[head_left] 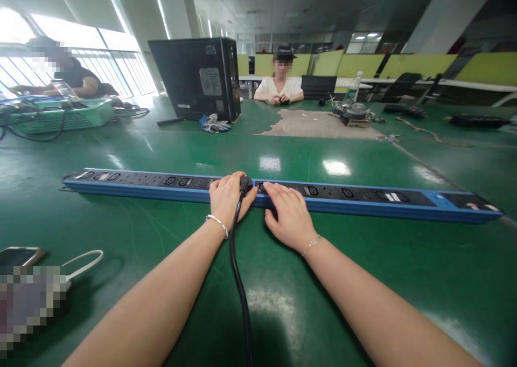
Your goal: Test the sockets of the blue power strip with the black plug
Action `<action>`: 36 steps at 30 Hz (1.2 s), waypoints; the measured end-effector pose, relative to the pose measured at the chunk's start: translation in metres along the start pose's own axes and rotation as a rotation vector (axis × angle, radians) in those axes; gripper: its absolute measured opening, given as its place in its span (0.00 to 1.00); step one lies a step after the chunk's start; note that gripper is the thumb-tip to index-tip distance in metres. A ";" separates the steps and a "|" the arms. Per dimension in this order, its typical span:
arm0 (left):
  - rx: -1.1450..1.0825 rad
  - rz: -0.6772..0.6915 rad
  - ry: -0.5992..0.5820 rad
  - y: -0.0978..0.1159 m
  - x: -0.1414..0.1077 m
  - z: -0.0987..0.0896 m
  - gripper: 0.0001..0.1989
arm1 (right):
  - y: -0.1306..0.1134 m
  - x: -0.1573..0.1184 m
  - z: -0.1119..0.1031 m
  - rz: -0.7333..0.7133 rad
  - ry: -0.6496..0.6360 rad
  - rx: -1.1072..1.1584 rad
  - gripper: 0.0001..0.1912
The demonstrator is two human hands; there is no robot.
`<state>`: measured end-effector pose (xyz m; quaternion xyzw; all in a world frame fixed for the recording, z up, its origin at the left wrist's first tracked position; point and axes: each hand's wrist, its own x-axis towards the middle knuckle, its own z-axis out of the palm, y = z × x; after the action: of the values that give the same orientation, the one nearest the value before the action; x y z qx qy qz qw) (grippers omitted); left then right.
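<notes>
A long blue power strip [350, 205] with a black socket face lies across the green table in front of me. Near its middle, my left hand [229, 199] is closed around a black power plug [245, 184], which sits at the strip's sockets; whether its pins are fully seated is hidden. From the plug a black cable [239, 272] runs down toward me between my forearms. Just right of the plug, my right hand [291, 215] lies over the strip with its fingers stretched out on the socket face and its thumb apart at the near side.
A black computer tower [197, 81] stands at the back left, with gloves [215, 123] beside it. A green basket [60, 118] with cables is at far left. Phone-like devices [32, 297] lie at near left. A bottle [353, 88] stands behind. Two people sit beyond the strip.
</notes>
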<state>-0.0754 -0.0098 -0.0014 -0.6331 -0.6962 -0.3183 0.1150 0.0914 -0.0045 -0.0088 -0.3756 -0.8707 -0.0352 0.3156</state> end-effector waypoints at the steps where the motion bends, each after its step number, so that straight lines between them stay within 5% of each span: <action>1: -0.006 0.013 -0.007 -0.001 0.000 0.000 0.18 | -0.007 0.006 0.005 -0.009 0.012 0.031 0.28; 8: 0.020 0.094 -0.107 -0.011 -0.002 0.001 0.16 | -0.036 0.037 0.024 -0.097 0.056 0.185 0.27; 25: -0.005 0.062 -0.106 -0.005 -0.002 -0.002 0.14 | -0.034 0.039 0.028 -0.041 0.098 0.223 0.23; 36: 0.015 0.053 -0.121 -0.007 0.000 -0.001 0.15 | -0.035 0.045 0.026 0.055 -0.006 0.143 0.23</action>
<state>-0.0826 -0.0103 -0.0030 -0.6684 -0.6873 -0.2712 0.0858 0.0307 0.0062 0.0029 -0.3760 -0.8613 0.0370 0.3397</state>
